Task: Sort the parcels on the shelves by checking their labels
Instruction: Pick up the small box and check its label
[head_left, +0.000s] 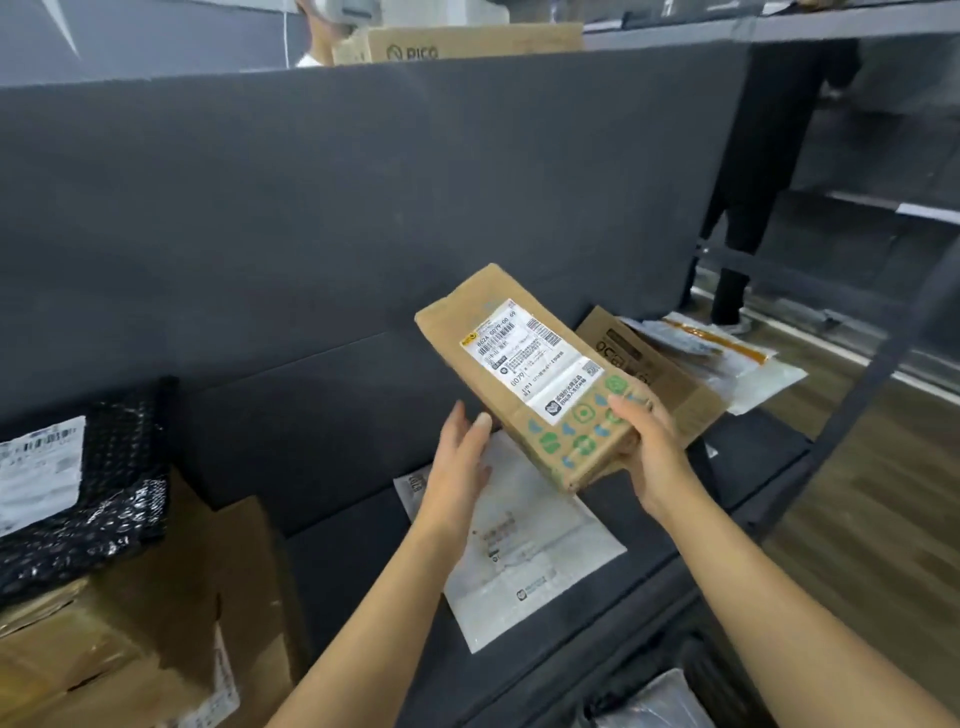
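Observation:
A long brown cardboard parcel with a white shipping label and green and blue icons is held above the dark shelf, label facing up. My right hand grips its near end, thumb on top. My left hand hovers just left of the parcel with straight fingers and does not hold it. Below the parcel, a flat white mailer bag lies on the shelf.
At the left, a black bubble-wrap parcel with a white label sits on brown boxes. A flat brown box and clear plastic mailers lie at the right. A person in black stands beyond the shelf's metal frame.

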